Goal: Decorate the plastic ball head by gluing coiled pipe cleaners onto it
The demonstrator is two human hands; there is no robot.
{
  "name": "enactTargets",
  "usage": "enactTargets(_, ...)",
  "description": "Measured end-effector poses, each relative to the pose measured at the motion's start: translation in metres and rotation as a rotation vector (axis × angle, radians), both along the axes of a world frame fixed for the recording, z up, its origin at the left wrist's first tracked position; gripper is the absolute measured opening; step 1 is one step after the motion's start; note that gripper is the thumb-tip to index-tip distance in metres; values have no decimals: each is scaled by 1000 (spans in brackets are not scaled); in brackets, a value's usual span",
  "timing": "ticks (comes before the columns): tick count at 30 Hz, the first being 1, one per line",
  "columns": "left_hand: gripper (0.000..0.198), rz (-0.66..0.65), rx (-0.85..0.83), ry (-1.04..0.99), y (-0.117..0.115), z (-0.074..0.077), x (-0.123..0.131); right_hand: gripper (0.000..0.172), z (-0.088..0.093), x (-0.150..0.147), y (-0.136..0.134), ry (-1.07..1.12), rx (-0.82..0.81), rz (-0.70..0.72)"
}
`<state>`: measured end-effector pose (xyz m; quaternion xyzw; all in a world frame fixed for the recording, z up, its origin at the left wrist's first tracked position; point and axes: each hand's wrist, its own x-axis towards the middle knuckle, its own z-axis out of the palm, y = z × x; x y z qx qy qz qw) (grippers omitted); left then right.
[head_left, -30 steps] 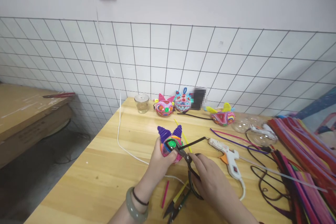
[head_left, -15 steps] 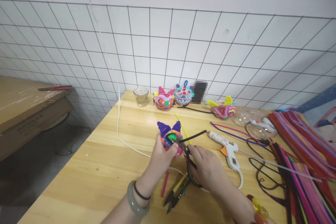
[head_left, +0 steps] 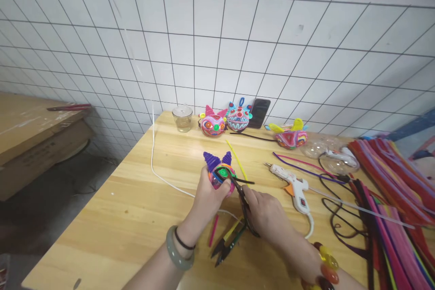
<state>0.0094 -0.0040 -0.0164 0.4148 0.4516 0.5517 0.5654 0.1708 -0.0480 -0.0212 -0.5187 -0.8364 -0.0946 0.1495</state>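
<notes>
Holding the purple-eared ornament [head_left: 223, 173] in your left hand [head_left: 212, 195], you have it raised over the middle of the table [head_left: 136, 217], its two ears pointing to the far side and your thumb across its near face. Your right hand [head_left: 267, 213] is closed around the handles of the black scissors [head_left: 240, 191], whose blades reach far and left over the ornament's front. A black strip [head_left: 246, 181] sticks out to the right beside the blades; whether they grip it, you cannot tell from here. Just beyond it a yellow strip [head_left: 237, 161] lies on the wood. Near your wrists are a short pink strip [head_left: 213, 231] and dark-bladed snips [head_left: 219, 248], pointing to the near side. To the right of your right hand lies a white glue gun [head_left: 295, 188], its nozzle toward the far left. Along the far edge, from left to right, you have a glass cup [head_left: 182, 120], a pink-eared ornament [head_left: 213, 123], a blue ornament [head_left: 238, 120], a phone [head_left: 261, 112] leaning on the wall, a yellow-eared ornament [head_left: 291, 138] and some clear balls [head_left: 314, 147]. Bundles of coloured strips [head_left: 394, 172] fill the right side.
</notes>
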Motion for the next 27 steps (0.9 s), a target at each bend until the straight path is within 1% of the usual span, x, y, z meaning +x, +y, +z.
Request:
enactTargets(3,42,-1,14,73,1,1,-1,21,4,0,-3,50,-34,-12)
enactTargets(5,42,-11,29,37,2,2,-2,20,9,3,-5,104,-71,-51)
enactTargets(6,42,-22,29,-3,3,2,-3,20,12,6,-5,133,-95,-94)
enactTargets(8,43,-55,15,-103,4,2,-4,25,14,15,-4,141,-142,-228)
enactTargets(10,46,-92,-13,-200,4,4,-4,32,13,26,-2,62,-171,-366)
enactTargets(13,50,-166,-59,-316,1,10,-5,29,4,39,1,-68,-183,-463)
enactTargets(17,51,-280,-93,-420,-4,17,-7,21,-10,45,-1,-124,-187,-499)
enactTargets(21,54,-337,-54,-471,-4,14,-7,21,-15,45,-4,-155,-185,-495)
enactTargets(24,62,-305,-23,-434,-3,8,-6,22,-15,44,-6,-165,-181,-485)
enactTargets(27,64,-242,12,-323,-4,5,-5,22,-16,43,-7,-162,-171,-488)
